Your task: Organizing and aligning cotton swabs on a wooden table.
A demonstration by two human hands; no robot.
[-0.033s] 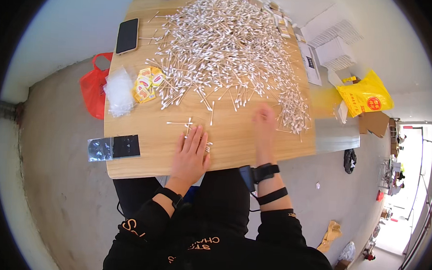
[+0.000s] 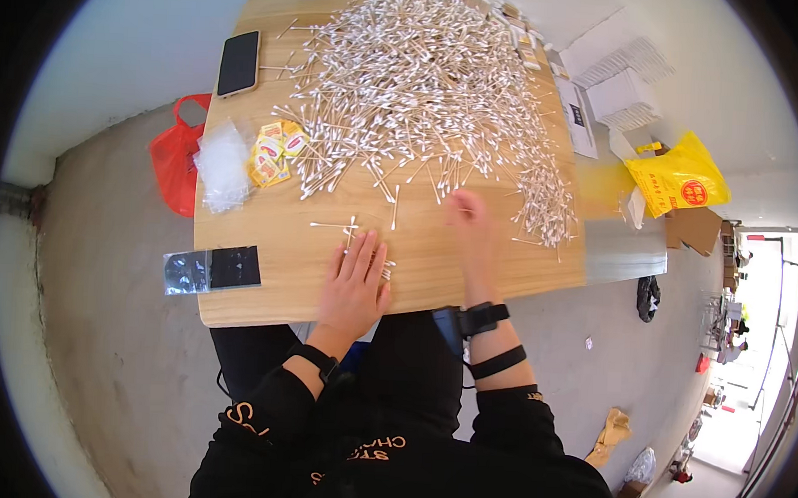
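Well, nearest, two black sleeves [image 2: 262,417] rise from the lower edge of the frame. Just below centre, the left hand [image 2: 355,287] lies flat, palm down, fingers stretched out, over a few cotton swabs [image 2: 387,270] whose tips peek out beside it. Off to its left, a dark flat piece in a clear sleeve [image 2: 211,270] lies across the edge of the wooden table [image 2: 451,274]. Beyond the fingertips, loose swabs [image 2: 333,226] lie crossed. Right of centre, the right hand [image 2: 472,215] is blurred, its fingers curled near the pile; I can't tell whether it grips anything. Left of centre sit clear plastic bags [image 2: 223,168] and yellow packets [image 2: 269,159], touching. The big swab pile [image 2: 415,89] fills the upper middle of the frame, and a phone [image 2: 239,64] rests at upper left.
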